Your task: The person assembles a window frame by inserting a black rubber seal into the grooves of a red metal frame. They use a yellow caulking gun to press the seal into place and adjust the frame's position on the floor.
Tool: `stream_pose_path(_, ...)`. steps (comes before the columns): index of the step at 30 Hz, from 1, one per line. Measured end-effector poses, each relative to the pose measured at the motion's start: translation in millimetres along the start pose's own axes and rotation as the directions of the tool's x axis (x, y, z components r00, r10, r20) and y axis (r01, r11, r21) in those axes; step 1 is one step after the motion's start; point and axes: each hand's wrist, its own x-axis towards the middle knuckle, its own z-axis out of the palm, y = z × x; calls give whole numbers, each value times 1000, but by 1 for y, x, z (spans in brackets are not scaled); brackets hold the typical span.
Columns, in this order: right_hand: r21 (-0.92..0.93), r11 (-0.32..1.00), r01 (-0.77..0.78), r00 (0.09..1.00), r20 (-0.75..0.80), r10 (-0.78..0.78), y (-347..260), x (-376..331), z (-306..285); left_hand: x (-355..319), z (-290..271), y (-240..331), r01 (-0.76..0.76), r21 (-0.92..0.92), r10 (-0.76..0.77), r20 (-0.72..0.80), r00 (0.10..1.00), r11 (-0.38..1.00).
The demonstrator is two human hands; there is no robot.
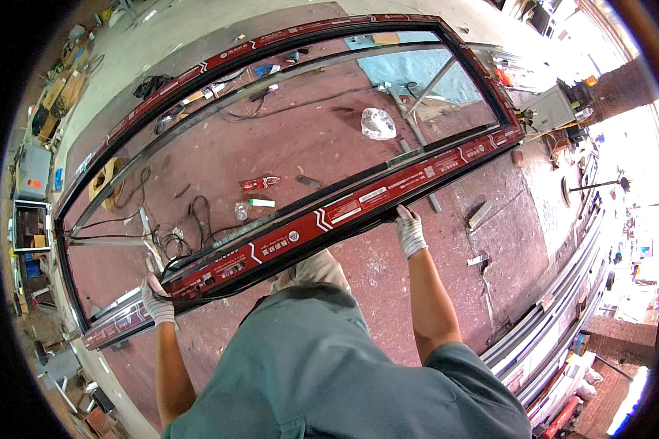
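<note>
A large rectangular window frame [359,206], black with red printed protective film, lies before me, its near rail slanting up to the right. My left hand [157,301], in a pale work glove, is closed over the near rail close to its left end. A thin black strip [220,295] runs from that hand along the rail's near side; whether the fingers also grip it is hidden. My right hand [411,232], also gloved, has its fingers curled against the rail's near edge, right of the middle. Its fingertips are partly hidden there.
Through the frame opening show a crumpled clear plastic bag [378,124], black cables [201,216], a roll of tape [106,183] and a light blue sheet [410,73] on the reddish floor. Long metal profiles [556,300] lie at the right. A metal piece [479,216] lies nearer.
</note>
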Motion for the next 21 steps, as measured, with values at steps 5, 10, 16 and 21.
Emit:
stream_pose_path(5, 109, 994, 1, 995, 101, -12, 5, -12, 18, -3, 2, -11, 134, -256, -146, -30, 989, 957)
stream_pose_path(10, 166, 986, 7, 992, 120, -27, 5, -20, 29, -1, -9, -13, 255, -473, -303, -28, 952, 843)
stream_pose_path(16, 115, 993, 3, 993, 116, -17, 11, -21, 23, 10, -25, -19, 297, -497, -367, -46, 929, 815)
stream_pose_path(21, 59, 998, -4, 974, 226, -10, 10, -30, 39, 11, -41, -38, 368, -560, -459, -26, 888, 743)
